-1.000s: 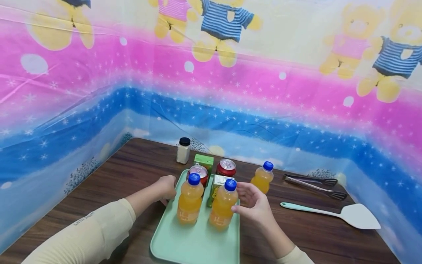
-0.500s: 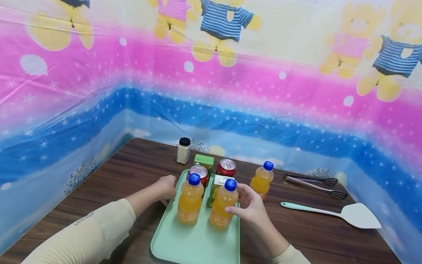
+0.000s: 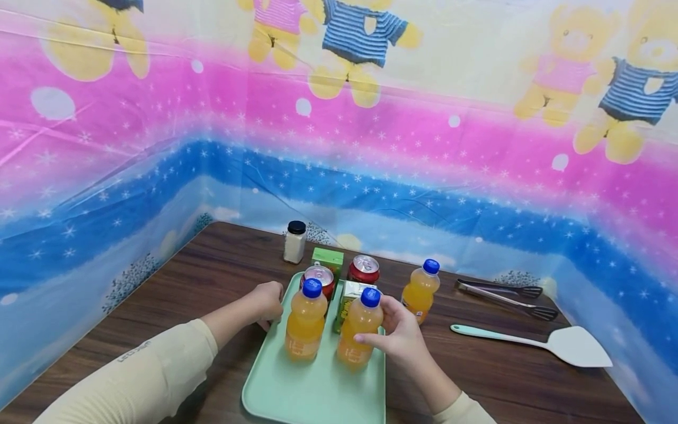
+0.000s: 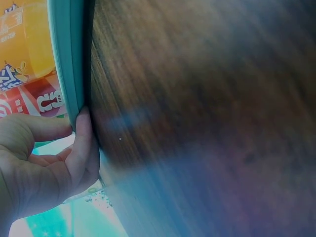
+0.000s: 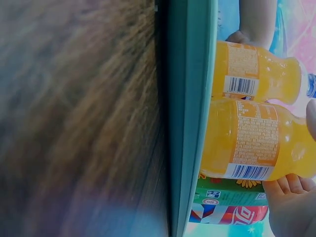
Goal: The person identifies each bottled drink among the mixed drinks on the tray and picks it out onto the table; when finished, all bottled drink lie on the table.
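A pale green tray [image 3: 312, 394] lies on the wooden table. My left hand [image 3: 263, 302] pinches its far left rim between thumb and fingers, as the left wrist view shows. On the tray stand two orange drink bottles with blue caps. Around the right-hand orange drink bottle [image 3: 356, 341] my right hand [image 3: 406, 338] is curled, thumb on the near side and fingers behind. The left-hand orange drink bottle [image 3: 303, 338] stands untouched beside it. Behind them are a red can [image 3: 320, 273] and a green drink carton [image 3: 344, 306], partly hidden by the bottles.
Farther back stand a light green carton [image 3: 328, 257], another red can [image 3: 364, 269] and a black-lidded jar [image 3: 294, 244]. To the right are a third orange drink bottle [image 3: 422, 287], metal tongs [image 3: 503, 301] and a white spatula [image 3: 577, 347]. A printed cloth [image 3: 402, 159] backs the table.
My right hand has moved left and closed in on the right-hand orange drink bottle, its thumb now farther across the front. The left hand and the tray have stayed in place.
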Available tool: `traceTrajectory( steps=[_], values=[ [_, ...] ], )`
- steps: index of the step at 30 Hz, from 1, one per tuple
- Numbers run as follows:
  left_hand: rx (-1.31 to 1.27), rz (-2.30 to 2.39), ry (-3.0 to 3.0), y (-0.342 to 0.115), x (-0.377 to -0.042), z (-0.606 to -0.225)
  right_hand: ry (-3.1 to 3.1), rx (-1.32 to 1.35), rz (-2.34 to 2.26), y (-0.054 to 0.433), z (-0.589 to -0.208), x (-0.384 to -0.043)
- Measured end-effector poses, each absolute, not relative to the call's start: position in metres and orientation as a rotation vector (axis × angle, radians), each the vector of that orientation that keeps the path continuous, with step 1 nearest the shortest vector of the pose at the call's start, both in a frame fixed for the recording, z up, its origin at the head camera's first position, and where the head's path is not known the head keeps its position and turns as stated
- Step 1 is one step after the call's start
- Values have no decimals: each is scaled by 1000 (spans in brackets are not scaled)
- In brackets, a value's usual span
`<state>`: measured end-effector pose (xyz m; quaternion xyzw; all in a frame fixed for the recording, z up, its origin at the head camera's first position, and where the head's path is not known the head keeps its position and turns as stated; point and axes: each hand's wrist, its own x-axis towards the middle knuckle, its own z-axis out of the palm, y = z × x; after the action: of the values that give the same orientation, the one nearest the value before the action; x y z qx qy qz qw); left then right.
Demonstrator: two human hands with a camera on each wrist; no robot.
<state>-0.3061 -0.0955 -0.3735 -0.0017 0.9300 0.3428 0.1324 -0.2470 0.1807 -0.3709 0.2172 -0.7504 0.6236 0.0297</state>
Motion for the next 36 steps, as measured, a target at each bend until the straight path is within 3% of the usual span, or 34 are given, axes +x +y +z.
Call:
traceTrajectory(
  steps=[36],
  values=[
    [-5, 1031, 2665, -98, -309, -376, -2322, 652, 1884, 176, -367, -242]
  ],
)
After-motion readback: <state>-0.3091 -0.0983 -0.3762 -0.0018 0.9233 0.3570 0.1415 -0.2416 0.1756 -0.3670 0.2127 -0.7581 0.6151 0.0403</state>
